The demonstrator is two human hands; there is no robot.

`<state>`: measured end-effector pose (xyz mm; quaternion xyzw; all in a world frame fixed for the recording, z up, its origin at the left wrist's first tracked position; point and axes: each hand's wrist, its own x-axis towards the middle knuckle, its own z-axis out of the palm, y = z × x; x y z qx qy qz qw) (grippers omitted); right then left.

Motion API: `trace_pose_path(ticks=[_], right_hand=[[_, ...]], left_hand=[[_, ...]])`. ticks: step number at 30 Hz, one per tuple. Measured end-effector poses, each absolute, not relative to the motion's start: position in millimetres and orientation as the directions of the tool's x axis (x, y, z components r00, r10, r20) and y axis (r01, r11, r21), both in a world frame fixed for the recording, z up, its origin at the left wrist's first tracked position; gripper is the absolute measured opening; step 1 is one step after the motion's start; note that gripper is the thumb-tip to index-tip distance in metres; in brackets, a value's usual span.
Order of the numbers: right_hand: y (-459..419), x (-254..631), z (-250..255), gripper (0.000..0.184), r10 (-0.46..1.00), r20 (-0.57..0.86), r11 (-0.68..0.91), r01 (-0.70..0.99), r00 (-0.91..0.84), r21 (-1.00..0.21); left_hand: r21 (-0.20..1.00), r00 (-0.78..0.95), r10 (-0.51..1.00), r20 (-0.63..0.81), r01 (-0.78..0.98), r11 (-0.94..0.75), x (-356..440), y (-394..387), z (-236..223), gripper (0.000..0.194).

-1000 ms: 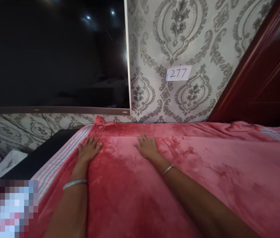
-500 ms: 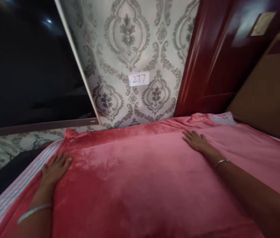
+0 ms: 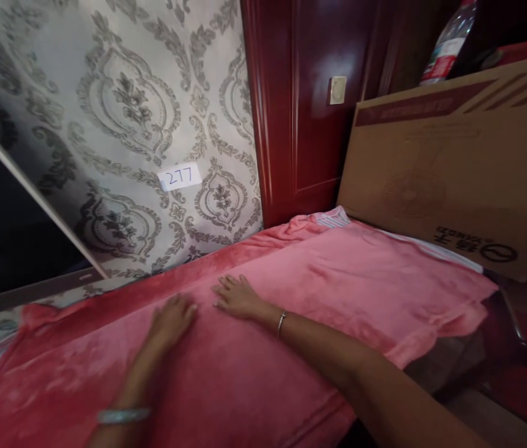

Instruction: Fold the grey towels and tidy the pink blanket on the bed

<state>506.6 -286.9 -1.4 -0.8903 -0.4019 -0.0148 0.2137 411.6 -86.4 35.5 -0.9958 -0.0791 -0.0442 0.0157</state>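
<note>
A pink-red plush blanket (image 3: 291, 292) lies spread over a surface, with its far edge against the wall. My left hand (image 3: 173, 320) rests on it left of the middle, slightly blurred, fingers pointing away from me and holding nothing. Close by on the right, my right hand (image 3: 237, 297) lies palm down on the same blanket, fingers spread. A small gap separates the two hands. Striped fabric (image 3: 333, 219) shows at the blanket's far corner. What lies beneath the blanket is mostly hidden.
A large cardboard box (image 3: 450, 168) leans at the right, with a plastic bottle (image 3: 445, 53) behind its top edge. A dark red door frame (image 3: 277, 112) and patterned wallpaper (image 3: 151, 124) stand behind. At far left is a dark screen (image 3: 6, 224). A paper label (image 3: 180, 177) reads 277.
My two hands have come close together on the blanket from wide apart. The view has swung right, showing more of the cardboard box and the bottle.
</note>
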Motion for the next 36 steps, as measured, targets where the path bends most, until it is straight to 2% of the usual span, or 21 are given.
trace_pose_path(ticks=[2, 6, 12, 16, 21, 23, 27, 29, 31, 36], right_hand=[[-309, 524, -4, 0.058, 0.674, 0.182, -0.631, 0.686, 0.716, -0.362], [-387, 581, -6, 0.06, 0.579, 0.114, -0.758, 0.585, 0.807, -0.288], [-526, 649, -15, 0.058, 0.34, 0.047, -0.922, 0.343, 0.939, -0.179], [-606, 668, -23, 0.058, 0.19, 0.059, -0.971, 0.197, 0.98, -0.139], [-631, 666, -16, 0.06, -0.002, 0.06, -0.987, 0.007, 0.998, -0.16], [-609, 660, -10, 0.06, 0.092, 0.048, -0.973, 0.1, 0.995, -0.208], [-557, 656, -3, 0.058, 0.5, 0.033, -0.814, 0.482, 0.865, -0.325], [-551, 666, -2, 0.056, 0.56, 0.032, -0.777, 0.538, 0.828, -0.325], [-565, 684, -2, 0.054, 0.513, 0.045, -0.813, 0.502, 0.857, -0.296], [-657, 740, -7, 0.055, 0.212, 0.044, -0.943, 0.216, 0.976, -0.253]], left_hand=[[-0.033, 0.987, 0.153, 0.041, 0.154, -0.987, 431, -134, 19, 0.056], [-0.072, 0.977, 0.187, 0.098, 0.195, -0.978, 439, -176, -3, 0.059], [-0.089, 0.974, 0.2, 0.102, 0.209, -0.974, 439, -163, -11, 0.06], [-0.09, 0.975, 0.182, 0.123, 0.194, -0.977, 443, -154, -18, 0.063], [-0.032, 0.97, 0.183, 0.162, 0.191, -0.981, 449, -144, -27, 0.065], [-0.019, 0.968, 0.187, 0.165, 0.192, -0.981, 450, -141, -28, 0.066], [-0.009, 0.97, 0.174, 0.167, 0.178, -0.984, 450, -134, -31, 0.071], [0.003, 0.97, 0.168, 0.178, 0.171, -0.985, 450, -129, -35, 0.071], [0.024, 0.967, 0.168, 0.194, 0.167, -0.986, 450, -123, -39, 0.071], [0.093, 0.959, 0.179, 0.22, 0.162, -0.982, 451, -113, -47, 0.071]])
